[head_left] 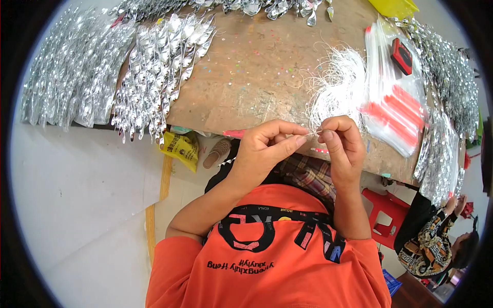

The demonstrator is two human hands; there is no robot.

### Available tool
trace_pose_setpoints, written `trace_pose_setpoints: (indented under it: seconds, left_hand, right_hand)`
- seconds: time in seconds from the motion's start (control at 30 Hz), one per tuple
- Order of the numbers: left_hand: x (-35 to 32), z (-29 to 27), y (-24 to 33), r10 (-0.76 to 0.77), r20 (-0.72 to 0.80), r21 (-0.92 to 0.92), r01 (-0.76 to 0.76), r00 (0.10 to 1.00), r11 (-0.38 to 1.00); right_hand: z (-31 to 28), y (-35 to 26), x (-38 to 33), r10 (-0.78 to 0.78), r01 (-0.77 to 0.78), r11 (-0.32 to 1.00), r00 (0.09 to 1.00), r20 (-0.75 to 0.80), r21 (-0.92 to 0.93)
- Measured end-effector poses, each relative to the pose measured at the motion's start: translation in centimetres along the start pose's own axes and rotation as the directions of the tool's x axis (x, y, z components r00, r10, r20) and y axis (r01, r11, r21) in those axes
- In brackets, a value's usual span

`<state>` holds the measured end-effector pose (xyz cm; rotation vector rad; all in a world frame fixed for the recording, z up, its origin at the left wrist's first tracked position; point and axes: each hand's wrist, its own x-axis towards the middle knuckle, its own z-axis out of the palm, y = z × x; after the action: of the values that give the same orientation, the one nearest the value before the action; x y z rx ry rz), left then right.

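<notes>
Both my hands meet over the near edge of the table, fingertips almost touching. My left hand (269,149) is closed in a pinch of thumb and forefinger on a thin white string (314,133). Opposite it, my right hand (343,149) pinches the same string, with its other fingers curled in. Only a short bit of string shows between the fingertips. Just beyond my right hand lies a loose bundle of white strings (341,77) on the table.
Silver twisted foil strands (159,66) hang over the brown table (246,97) at left, with more foil strands (444,77) at right. Clear plastic bags (395,110) lie under a red-and-black box (401,56). A yellow bag (182,149) hangs below the edge. Another person (429,241) sits at right by a red stool (382,218).
</notes>
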<state>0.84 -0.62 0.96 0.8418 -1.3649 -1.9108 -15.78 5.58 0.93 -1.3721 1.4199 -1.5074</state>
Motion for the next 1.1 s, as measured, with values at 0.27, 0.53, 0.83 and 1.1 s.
trace_pose_setpoints:
  seconds: [0.27, 0.53, 0.83, 1.1]
  left_hand:
    - [0.1, 0.0, -0.1, -0.070, 0.004, -0.219, 0.069, 0.998, 0.973]
    - [0.1, 0.0, -0.1, -0.070, 0.062, -0.377, 0.088, 0.996, 0.922]
    - [-0.2, 0.3, -0.3, -0.086, 0.029, -0.250, 0.091, 0.996, 0.964]
    - [-0.4, -1.0, 0.6, -0.024, 0.089, -0.197, 0.042, 0.996, 0.979]
  right_hand:
    - [0.3, -0.1, 0.3, 0.147, -0.145, 0.985, 0.989, -0.011, 0.098]
    - [0.8, 0.1, -0.6, 0.282, -0.344, 0.861, 0.936, 0.210, 0.375]
    - [0.7, 0.4, -0.2, 0.109, -0.111, 0.988, 0.994, 0.026, 0.107]
    - [0.5, 1.1, 1.7, 0.184, -0.183, 0.983, 0.983, -0.025, 0.029]
